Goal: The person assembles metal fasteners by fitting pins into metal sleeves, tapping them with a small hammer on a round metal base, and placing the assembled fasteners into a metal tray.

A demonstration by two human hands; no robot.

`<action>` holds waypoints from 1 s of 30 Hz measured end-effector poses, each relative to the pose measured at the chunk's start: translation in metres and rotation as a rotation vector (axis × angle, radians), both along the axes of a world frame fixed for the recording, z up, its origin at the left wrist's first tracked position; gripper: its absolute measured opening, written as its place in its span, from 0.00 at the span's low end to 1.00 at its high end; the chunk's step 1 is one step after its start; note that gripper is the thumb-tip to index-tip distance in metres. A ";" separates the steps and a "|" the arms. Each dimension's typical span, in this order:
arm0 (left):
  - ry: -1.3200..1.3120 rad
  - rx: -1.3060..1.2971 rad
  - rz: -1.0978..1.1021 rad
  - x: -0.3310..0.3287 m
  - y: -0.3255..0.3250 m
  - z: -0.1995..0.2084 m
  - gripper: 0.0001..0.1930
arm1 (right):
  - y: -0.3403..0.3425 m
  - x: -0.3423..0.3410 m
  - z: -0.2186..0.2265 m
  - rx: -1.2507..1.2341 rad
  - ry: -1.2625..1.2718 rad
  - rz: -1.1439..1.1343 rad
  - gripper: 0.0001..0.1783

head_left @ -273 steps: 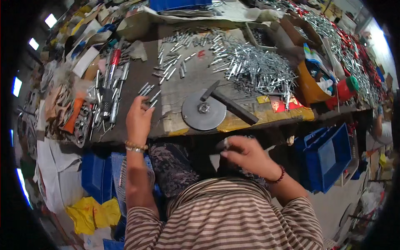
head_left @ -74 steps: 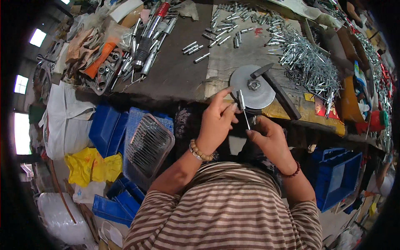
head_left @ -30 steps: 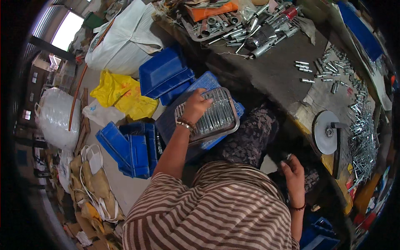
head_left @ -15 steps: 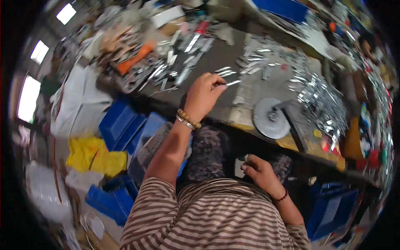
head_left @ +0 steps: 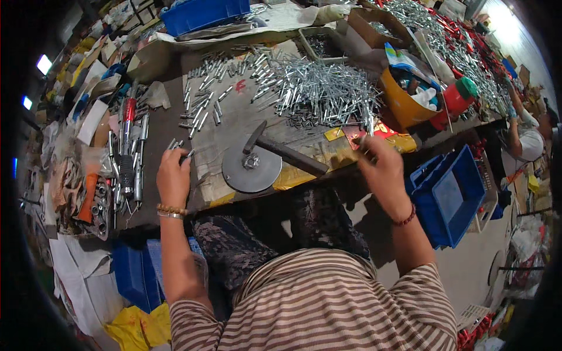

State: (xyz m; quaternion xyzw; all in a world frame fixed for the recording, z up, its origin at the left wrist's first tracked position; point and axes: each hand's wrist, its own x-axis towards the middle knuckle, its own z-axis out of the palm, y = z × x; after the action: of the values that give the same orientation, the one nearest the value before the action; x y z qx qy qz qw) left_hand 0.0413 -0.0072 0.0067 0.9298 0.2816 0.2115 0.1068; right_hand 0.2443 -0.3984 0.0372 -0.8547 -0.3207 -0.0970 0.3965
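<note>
My left hand [head_left: 174, 178] is at the left of the bench, its thumb and fingers closed on a short metal pin [head_left: 190, 154]. A few similar pins lie just beyond its fingertips. My right hand [head_left: 383, 172] hovers over the bench's front edge, fingers curled and slightly blurred. What it pinches, if anything, is too small to make out. Close beyond it is the right end of a large heap of silvery pins [head_left: 328, 88]. Between my hands, a hammer [head_left: 293, 153] rests with its head over a round grey metal disc [head_left: 249, 178], which has a small raised piece at its centre.
At the left lie long metal rods [head_left: 140, 134] and an orange-handled tool [head_left: 89, 199]. A yellow container [head_left: 404, 105] and a red bottle with a green cap [head_left: 459, 96] stand at the right. Blue crates [head_left: 451, 199] are beside the bench. Another person [head_left: 530, 140] is at far right.
The view has swung to the right. My right hand has risen from my lap to the bench's front edge. My left hand still pinches a pin, left of the disc.
</note>
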 end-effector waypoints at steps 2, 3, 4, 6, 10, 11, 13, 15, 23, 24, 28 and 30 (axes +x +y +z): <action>-0.127 -0.130 -0.056 -0.004 0.000 -0.001 0.13 | -0.011 0.026 -0.002 -0.111 -0.143 -0.146 0.12; -0.126 -0.128 -0.056 -0.004 -0.006 0.003 0.13 | -0.013 0.036 -0.004 -0.138 -0.206 -0.193 0.13; -0.288 -0.530 0.004 -0.002 -0.017 0.011 0.14 | -0.017 0.046 -0.008 -0.137 -0.204 -0.194 0.13; -0.447 -0.930 0.070 -0.002 -0.036 0.019 0.15 | -0.024 0.064 -0.016 -0.260 -0.345 -0.200 0.13; -0.551 -1.180 -0.098 -0.005 -0.064 0.022 0.17 | -0.021 0.078 -0.024 -0.347 -0.366 -0.034 0.14; -0.509 -1.214 -0.128 -0.005 -0.070 0.022 0.17 | -0.018 0.078 -0.025 -0.345 -0.364 -0.030 0.14; -0.485 -1.261 -0.148 -0.004 -0.085 0.023 0.16 | -0.009 0.077 -0.024 -0.317 -0.470 0.031 0.11; -0.416 -1.354 -0.160 -0.001 -0.098 0.027 0.13 | -0.003 0.076 -0.025 -0.341 -0.479 0.070 0.09; -0.340 -1.229 -0.235 0.014 -0.124 0.018 0.13 | 0.018 0.070 -0.018 -0.387 -0.515 0.213 0.04; -0.326 -1.187 -0.206 0.013 -0.126 0.018 0.12 | 0.020 0.067 -0.017 -0.357 -0.500 0.199 0.04; -0.275 -0.888 -0.205 0.007 -0.120 0.011 0.08 | 0.018 0.059 -0.014 -0.334 -0.402 0.150 0.07; -0.248 -0.764 -0.218 0.004 -0.123 0.017 0.07 | 0.015 0.056 -0.013 -0.362 -0.403 0.145 0.07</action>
State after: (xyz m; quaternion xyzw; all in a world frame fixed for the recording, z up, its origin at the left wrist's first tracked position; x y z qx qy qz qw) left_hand 0.0453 -0.1298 0.0234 0.8152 0.2247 0.1896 0.4990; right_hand 0.3002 -0.3832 0.0237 -0.8499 -0.4655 -0.1778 0.1713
